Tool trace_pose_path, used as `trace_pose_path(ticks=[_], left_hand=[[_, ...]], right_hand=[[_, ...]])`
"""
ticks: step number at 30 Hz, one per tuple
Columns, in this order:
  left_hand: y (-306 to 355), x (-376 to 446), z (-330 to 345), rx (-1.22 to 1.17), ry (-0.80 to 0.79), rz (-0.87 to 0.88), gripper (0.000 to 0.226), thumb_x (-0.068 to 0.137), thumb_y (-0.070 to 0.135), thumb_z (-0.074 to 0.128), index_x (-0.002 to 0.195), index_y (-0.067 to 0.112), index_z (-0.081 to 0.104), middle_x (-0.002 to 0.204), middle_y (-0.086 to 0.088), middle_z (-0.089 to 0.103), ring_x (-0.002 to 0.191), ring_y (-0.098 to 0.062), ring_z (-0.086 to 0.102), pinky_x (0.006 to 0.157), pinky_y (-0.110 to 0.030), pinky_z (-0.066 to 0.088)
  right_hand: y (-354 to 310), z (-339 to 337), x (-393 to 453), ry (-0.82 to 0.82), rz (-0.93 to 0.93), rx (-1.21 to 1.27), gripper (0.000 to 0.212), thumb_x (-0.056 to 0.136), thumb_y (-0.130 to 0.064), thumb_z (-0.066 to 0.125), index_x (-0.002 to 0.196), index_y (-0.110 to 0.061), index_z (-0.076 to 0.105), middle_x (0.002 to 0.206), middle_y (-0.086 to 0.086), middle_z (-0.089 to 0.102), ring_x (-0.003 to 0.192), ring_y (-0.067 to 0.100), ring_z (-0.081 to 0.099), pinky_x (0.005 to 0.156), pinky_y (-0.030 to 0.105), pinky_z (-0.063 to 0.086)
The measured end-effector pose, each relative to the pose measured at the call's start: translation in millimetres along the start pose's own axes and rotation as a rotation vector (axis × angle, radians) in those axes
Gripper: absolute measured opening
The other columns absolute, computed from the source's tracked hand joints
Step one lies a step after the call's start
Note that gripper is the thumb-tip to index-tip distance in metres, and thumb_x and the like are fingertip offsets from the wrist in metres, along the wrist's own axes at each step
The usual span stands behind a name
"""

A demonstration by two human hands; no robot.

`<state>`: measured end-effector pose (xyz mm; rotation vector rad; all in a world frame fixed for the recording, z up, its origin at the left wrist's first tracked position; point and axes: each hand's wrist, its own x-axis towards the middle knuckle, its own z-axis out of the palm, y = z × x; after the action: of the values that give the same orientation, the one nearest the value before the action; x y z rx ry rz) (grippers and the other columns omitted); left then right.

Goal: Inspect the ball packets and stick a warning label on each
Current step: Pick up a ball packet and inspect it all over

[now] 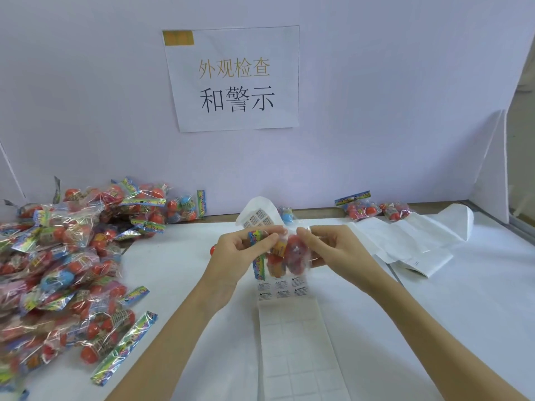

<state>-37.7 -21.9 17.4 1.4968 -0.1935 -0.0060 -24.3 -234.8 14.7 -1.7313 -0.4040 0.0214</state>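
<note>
— What are the hands doing?

— The left hand (pixel 240 250) and right hand (pixel 333 250) pinch 1 ball packet (pixel 285 253) between curled fingers, raised above the label sheet (pixel 292 328) on the white worktop (pixel 434 314).

— What is hard to read?

— The packet's print is blurred, and it covers part of the sheet's warning labels. The pile of packets (pixel 63 270) is cut off at the left edge. 2 packets (pixel 376 211) lie by the back wall, under a paper sign (pixel 234 79).
</note>
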Motion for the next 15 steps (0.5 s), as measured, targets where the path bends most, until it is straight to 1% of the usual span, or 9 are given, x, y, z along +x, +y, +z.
trace_pose_path(ticks=[2,3,5,6,8,10,12,14,15], left_hand=[[-1,0,0,0.023,-0.020,-0.031,0.020,0.091,0.020,0.076,0.110,0.019,0.083,0.113,-0.007,0.079,0.113,-0.024,0.073,0.100,-0.035,0.058],[-1,0,1,0.023,-0.017,-0.050,0.020,0.090,0.023,0.077,0.109,0.019,0.083,0.113,-0.007,0.079,0.112,-0.024,0.073,0.101,-0.037,0.057],[-1,0,2,-0.003,0.011,-0.077,0.029,0.083,0.035,0.079,0.106,0.019,0.084,0.112,-0.006,0.079,0.110,-0.024,0.074,0.100,-0.038,0.058],[-1,1,1,-0.031,0.021,-0.085,0.033,0.080,0.040,0.077,0.105,0.019,0.085,0.112,-0.007,0.079,0.108,-0.024,0.075,0.097,-0.037,0.059],[-1,1,3,-0.106,0.018,-0.093,0.031,0.083,0.040,0.072,0.101,0.019,0.085,0.112,-0.009,0.079,0.103,-0.024,0.076,0.087,-0.030,0.061],[-1,1,6,-0.156,0.054,-0.095,0.030,0.083,0.040,0.072,0.100,0.018,0.085,0.109,-0.011,0.080,0.097,-0.023,0.077,0.078,-0.025,0.061],[-3,1,8,-0.157,0.143,-0.085,0.034,0.080,0.042,0.076,0.099,0.015,0.085,0.104,-0.011,0.080,0.090,-0.023,0.077,0.073,-0.024,0.060],[-5,3,7,-0.174,0.223,-0.070,0.030,0.085,0.038,0.075,0.096,0.012,0.085,0.099,-0.011,0.080,0.085,-0.022,0.077,0.069,-0.024,0.060],[-6,3,6,-0.193,0.248,-0.067,0.027,0.091,0.035,0.074,0.096,0.011,0.085,0.099,-0.011,0.080,0.085,-0.022,0.077,0.068,-0.025,0.060]], right_hand=[[4,0,1,0.035,-0.042,-0.125,0.041,0.104,-0.038,0.060,0.080,-0.010,0.079,0.078,0.009,0.078,0.078,0.019,0.078,0.070,0.031,0.064],[6,-1,2,0.061,-0.062,-0.203,0.042,0.104,-0.035,0.061,0.076,-0.010,0.078,0.073,0.008,0.076,0.073,0.018,0.077,0.068,0.033,0.065],[10,-2,5,0.114,-0.081,-0.296,0.041,0.105,-0.031,0.061,0.077,-0.007,0.080,0.069,0.004,0.075,0.068,0.017,0.075,0.065,0.034,0.065],[10,-1,6,0.154,-0.088,-0.290,0.040,0.105,-0.030,0.060,0.081,-0.007,0.081,0.070,0.000,0.077,0.067,0.016,0.076,0.064,0.034,0.065],[10,1,6,0.266,-0.118,-0.267,0.039,0.106,-0.031,0.058,0.083,-0.009,0.083,0.073,-0.007,0.078,0.066,0.013,0.075,0.066,0.035,0.064],[10,7,7,0.360,-0.149,-0.308,0.044,0.108,-0.034,0.054,0.084,-0.011,0.083,0.072,-0.006,0.078,0.066,0.017,0.074,0.069,0.039,0.063],[8,12,6,0.305,-0.078,-0.213,0.051,0.108,-0.042,0.047,0.092,-0.008,0.081,0.078,0.006,0.078,0.075,0.027,0.075,0.076,0.044,0.062],[4,13,4,0.094,0.072,0.043,0.052,0.105,-0.051,0.045,0.113,-0.009,0.074,0.094,0.015,0.079,0.089,0.033,0.077,0.082,0.040,0.064],[2,12,2,-0.013,0.120,0.140,0.048,0.103,-0.050,0.051,0.122,-0.009,0.068,0.100,0.016,0.079,0.093,0.033,0.078,0.083,0.038,0.064]])
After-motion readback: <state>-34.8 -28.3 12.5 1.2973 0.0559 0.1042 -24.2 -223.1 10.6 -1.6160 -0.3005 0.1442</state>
